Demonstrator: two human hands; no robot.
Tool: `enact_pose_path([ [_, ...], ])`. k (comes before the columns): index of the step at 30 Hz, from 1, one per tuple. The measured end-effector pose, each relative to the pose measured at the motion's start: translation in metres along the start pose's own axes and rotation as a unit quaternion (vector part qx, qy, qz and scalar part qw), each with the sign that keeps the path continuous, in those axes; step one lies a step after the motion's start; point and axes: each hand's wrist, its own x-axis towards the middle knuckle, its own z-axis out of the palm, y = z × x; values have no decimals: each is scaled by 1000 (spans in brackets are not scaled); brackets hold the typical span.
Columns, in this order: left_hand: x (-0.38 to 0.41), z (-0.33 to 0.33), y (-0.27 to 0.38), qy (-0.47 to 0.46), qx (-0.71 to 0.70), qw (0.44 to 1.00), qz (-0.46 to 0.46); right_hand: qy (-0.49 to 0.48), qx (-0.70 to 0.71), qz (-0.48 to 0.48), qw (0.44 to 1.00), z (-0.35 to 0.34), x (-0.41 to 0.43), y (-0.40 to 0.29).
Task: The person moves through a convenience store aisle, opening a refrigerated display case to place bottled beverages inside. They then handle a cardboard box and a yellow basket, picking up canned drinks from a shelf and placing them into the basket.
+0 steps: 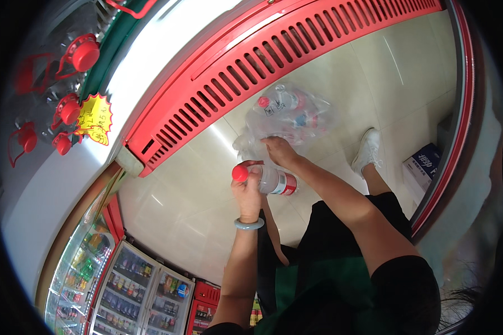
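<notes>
My left hand (246,194), with a pale bangle (249,225) at its wrist, is closed around the upper part of a clear plastic bottle (272,180). That bottle has a red cap (240,173) and a red and white label, and it lies tilted nearly sideways. My right hand (281,153) grips the gathered edge of a clear plastic bag (260,124). Inside the bag are bottles with red labels, one showing a red cap (263,101); the film blurs how many. The bag bears handwriting and rests on the tiled floor (184,226).
A red slotted vent panel (234,79) of a refrigerated cabinet curves ahead. Large red-capped bottles (84,56) stand upper left beside a yellow price tag (94,115). Glass-door drink coolers (128,284) line the lower left. A cardboard box (421,167) sits right, past my white shoe (368,148).
</notes>
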Motion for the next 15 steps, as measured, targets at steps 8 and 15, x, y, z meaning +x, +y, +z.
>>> enact_pose_path([
  [8, 24, 11, -16, 20, 76, 995, 63, -121, -391, 161, 898, 54, 31, 53],
  [15, -3, -8, -17, 4, 80, 996, 50, -261, -270, 291, 880, 27, 16, 66],
])
